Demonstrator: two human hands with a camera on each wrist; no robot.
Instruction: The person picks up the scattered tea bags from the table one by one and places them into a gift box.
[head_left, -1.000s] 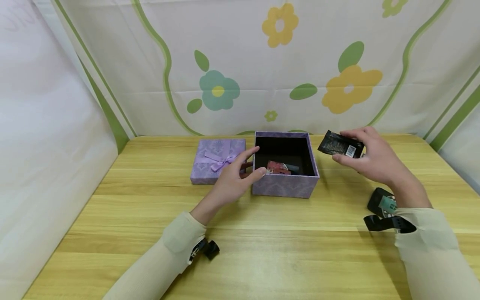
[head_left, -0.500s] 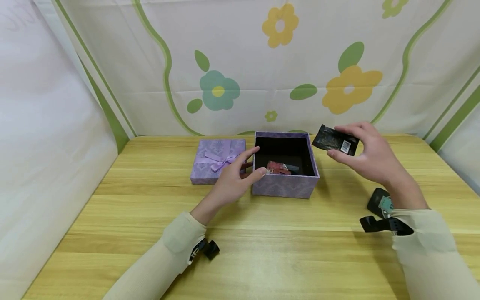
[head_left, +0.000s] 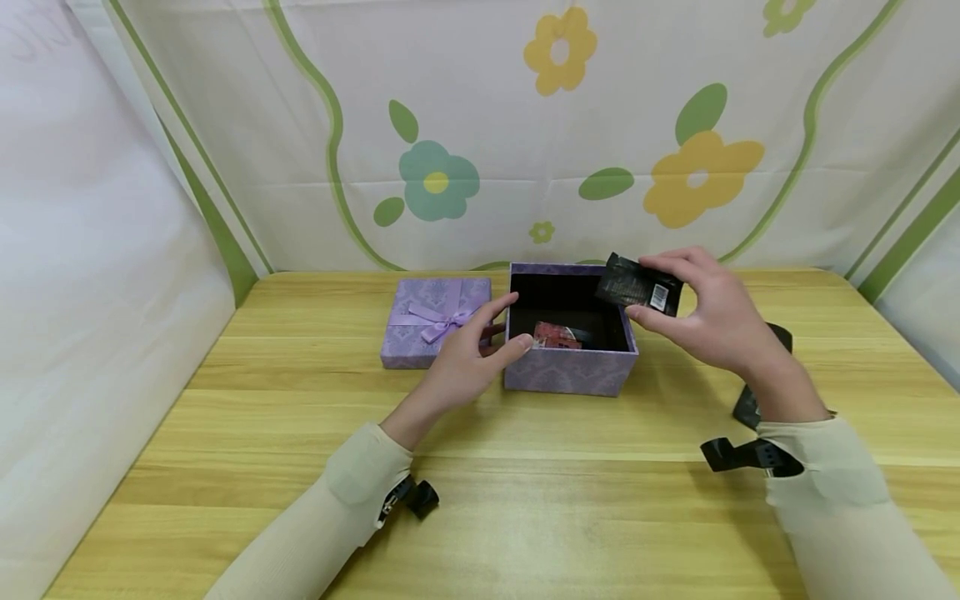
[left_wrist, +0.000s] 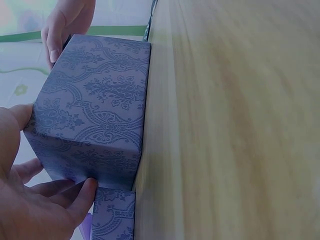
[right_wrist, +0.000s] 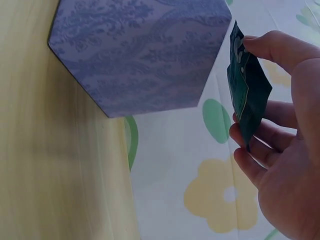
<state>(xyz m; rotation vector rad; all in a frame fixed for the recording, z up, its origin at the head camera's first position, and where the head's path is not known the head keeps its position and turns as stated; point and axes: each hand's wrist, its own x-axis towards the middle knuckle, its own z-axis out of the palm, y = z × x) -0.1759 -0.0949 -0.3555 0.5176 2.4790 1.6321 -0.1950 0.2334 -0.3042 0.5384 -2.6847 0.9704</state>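
An open purple patterned gift box [head_left: 572, 372] stands on the wooden table, its inside black. My left hand [head_left: 467, 360] holds the box's near left corner, thumb at the front rim and fingers against the left side [left_wrist: 75, 155]. Between thumb and fingers my right hand [head_left: 708, 315] pinches a small black packet [head_left: 626, 283] with a white barcode label. It overlaps the box's right rim in the head view. The packet's other face [right_wrist: 242, 90] looks dark green in the right wrist view. Inside the box lies a red packet [head_left: 555, 335], with something dark beside it.
The box's lid [head_left: 435, 329], with a lilac ribbon bow, lies left of the box and close against it. Under my right wrist are dark packets [head_left: 746, 408], partly hidden by the arm. A flowered white cloth [head_left: 480, 108] hangs behind the table.
My right hand has carried the black packet leftward to the box's right rim, uncovering more of the dark packets on the table. The left hand and the box have stayed put.
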